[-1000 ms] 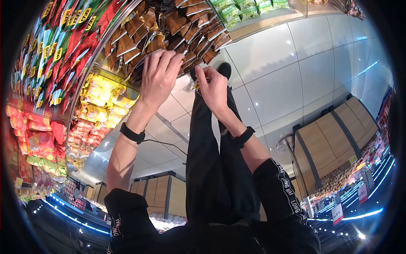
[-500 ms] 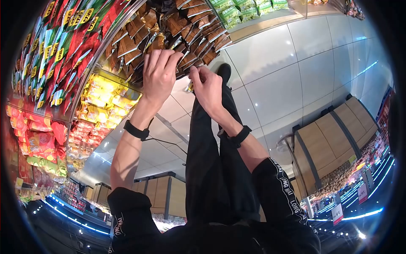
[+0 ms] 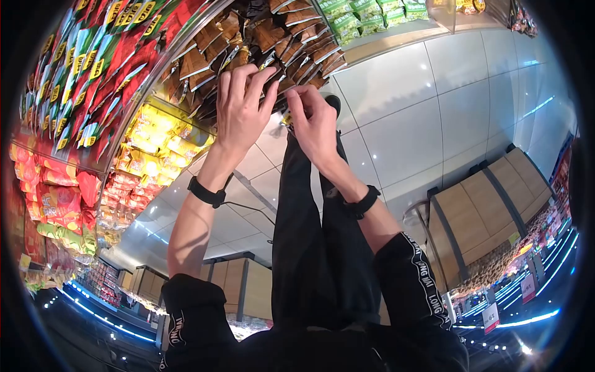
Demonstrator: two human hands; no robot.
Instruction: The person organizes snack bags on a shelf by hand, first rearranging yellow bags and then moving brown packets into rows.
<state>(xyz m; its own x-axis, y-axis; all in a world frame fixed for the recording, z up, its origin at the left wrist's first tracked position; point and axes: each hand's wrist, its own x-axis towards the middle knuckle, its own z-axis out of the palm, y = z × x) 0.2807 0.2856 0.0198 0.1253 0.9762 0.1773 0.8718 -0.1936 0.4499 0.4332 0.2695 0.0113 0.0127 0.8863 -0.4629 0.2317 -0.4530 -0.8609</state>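
Note:
Brown snack packets (image 3: 266,37) lie in dense rows at the top centre. My left hand (image 3: 243,108) is over their near edge, fingers apart and bent, the fingertips close to the packets; I see nothing held in it. To its right, my right hand (image 3: 314,121) has its thumb and fingers bent toward each other beside the lowest packets. Whatever may lie between those fingertips is too small or hidden to name. A small yellow and dark item (image 3: 286,118) shows just left of the right hand. Both wrists wear black bands.
Red and green packets (image 3: 93,68) fill the upper left, with yellow packets (image 3: 152,139) and red packets (image 3: 59,201) below. Green packets (image 3: 372,15) sit on a shelf at the top. Wooden display units (image 3: 489,208) stand on the right, on a tiled floor (image 3: 409,111).
My left hand has moved slightly right, and its fingers have spread wider. My right hand has shifted a little up and right. The shelves appear slightly farther right.

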